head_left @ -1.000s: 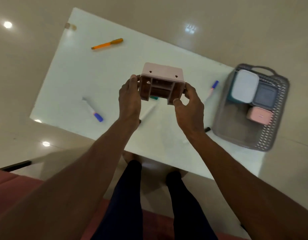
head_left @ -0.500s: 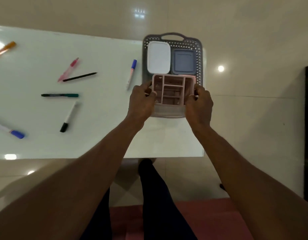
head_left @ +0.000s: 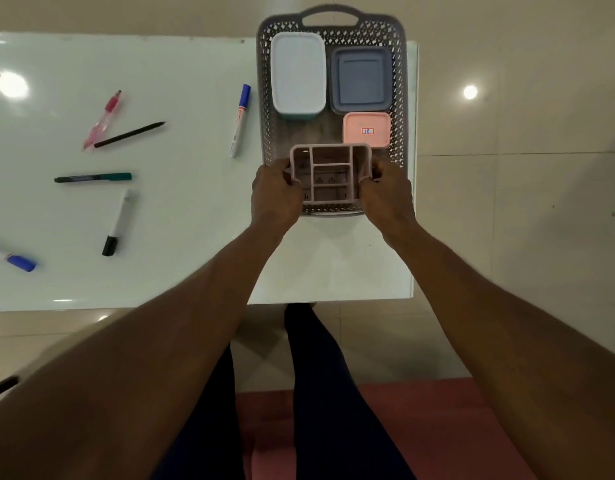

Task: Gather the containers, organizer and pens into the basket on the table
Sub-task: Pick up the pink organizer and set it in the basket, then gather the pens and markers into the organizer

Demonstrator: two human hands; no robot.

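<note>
Head view: white surface (head_left: 181,271) carries a grey perforated basket (head_left: 266,98) at its right end. Inside it lie a white-lidded container (head_left: 298,72), a grey-blue container (head_left: 361,79) and a small pink container (head_left: 367,129). The pink compartmented organizer (head_left: 330,178) sits at the basket's near end, possibly not yet resting on its floor. Left hand (head_left: 274,195) and right hand (head_left: 385,199) have their grip clamped on the organizer's sides. Six pens lie loose on the surface, among them a blue-capped marker (head_left: 239,121).
</note>
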